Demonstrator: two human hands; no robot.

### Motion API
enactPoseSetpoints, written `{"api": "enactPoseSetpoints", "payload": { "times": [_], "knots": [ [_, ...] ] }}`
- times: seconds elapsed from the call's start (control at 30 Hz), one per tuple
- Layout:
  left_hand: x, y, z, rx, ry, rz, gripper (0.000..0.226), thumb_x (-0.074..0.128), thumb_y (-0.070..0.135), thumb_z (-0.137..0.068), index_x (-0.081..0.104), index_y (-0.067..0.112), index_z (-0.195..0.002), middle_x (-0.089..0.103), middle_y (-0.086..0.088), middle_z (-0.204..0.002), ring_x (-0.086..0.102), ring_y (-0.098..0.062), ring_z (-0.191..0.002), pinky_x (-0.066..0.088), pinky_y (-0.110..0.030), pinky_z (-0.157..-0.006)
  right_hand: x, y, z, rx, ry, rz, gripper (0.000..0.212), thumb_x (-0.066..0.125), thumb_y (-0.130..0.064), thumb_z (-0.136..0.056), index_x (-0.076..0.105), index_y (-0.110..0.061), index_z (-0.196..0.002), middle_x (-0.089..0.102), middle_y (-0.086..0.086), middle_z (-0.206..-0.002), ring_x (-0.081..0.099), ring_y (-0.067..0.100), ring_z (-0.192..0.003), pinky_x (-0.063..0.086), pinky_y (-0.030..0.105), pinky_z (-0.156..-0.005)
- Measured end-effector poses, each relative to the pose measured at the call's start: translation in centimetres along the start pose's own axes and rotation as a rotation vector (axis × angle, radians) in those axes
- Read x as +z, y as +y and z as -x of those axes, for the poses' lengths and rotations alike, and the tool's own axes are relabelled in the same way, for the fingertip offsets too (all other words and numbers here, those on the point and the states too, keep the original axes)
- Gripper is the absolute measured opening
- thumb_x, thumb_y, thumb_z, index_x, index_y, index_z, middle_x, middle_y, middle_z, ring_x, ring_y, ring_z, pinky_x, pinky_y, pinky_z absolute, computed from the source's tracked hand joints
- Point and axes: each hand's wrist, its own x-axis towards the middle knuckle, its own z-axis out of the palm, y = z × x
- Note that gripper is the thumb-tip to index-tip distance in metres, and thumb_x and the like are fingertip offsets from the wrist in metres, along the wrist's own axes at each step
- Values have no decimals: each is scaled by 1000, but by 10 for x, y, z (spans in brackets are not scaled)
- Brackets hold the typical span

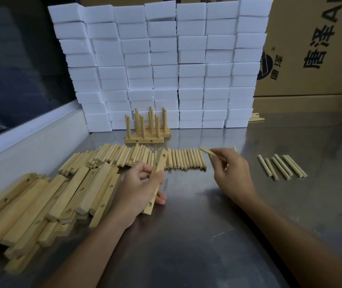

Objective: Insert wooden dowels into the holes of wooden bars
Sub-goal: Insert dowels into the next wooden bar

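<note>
My left hand (140,189) grips a pale wooden bar (159,163) with holes along its face, held tilted above the table. My right hand (231,169) pinches a single wooden dowel (205,151) by one end, a short way to the right of the bar's top and apart from it. A long row of loose dowels (137,156) lies across the table behind my hands. A heap of drilled bars (47,202) lies at the left. Finished bars with upright dowels (145,129) stand further back.
A wall of stacked white foam blocks (161,65) rises at the back of the steel table (197,235). Several separate dowels (282,167) lie at the right. Cardboard boxes (315,48) stand at the back right, and a white ledge (31,129) borders the left.
</note>
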Motion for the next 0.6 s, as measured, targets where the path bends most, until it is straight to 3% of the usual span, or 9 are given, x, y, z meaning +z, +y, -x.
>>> {"api": "enactPoseSetpoints", "payload": {
  "times": [0.03,0.17,0.23,0.33,0.47,0.6],
  "knots": [
    [2,1,1,11,-5,-23,19,69,22,-90,57,8,-92,70,-8,-72,66,-31,-49,51,-29,-44,0,-1,1,-29,-5,-2,13,65,-21,-93,71,-10,-97,66,1,-83,60,17,-76,50,35,-67],
    [6,3,4,34,-62,-24,15,67,20,-92,59,8,-94,70,-7,-76,62,-31,-45,48,-30,-40,1,-11,5,-30,-29,38,45,64,-58,-81,67,-13,-78,60,-4,-66,55,12,-60,47,33,-57],
    [4,2,3,16,-98,8,9,65,20,-94,63,12,-98,73,-7,-80,60,-27,-43,44,-27,-38,5,-19,8,-18,-10,12,50,61,-63,-79,66,-14,-74,56,-6,-61,53,10,-56,45,31,-55],
    [-3,0,-3,-77,-135,165,12,59,14,-96,65,10,-105,75,-11,-89,56,-24,-43,38,-25,-35,17,-36,14,57,26,-143,42,68,-53,-82,63,-14,-67,52,-9,-54,49,8,-52,39,21,-52],
    [-15,-1,-10,-186,-185,441,28,46,6,-92,65,2,-112,71,-24,-98,55,-24,-44,36,-21,-35,25,-48,18,257,-66,-473,42,70,-39,-88,62,-4,-65,45,-5,-51,40,8,-50,39,32,-54],
    [-15,-3,-11,-165,-253,454,37,50,10,-84,67,7,-117,70,-20,-98,54,-24,-47,38,-24,-37,23,-50,20,283,-95,-502,31,64,-27,-94,66,-6,-71,50,7,-57,43,8,-53,40,29,-56]
  ]
}}
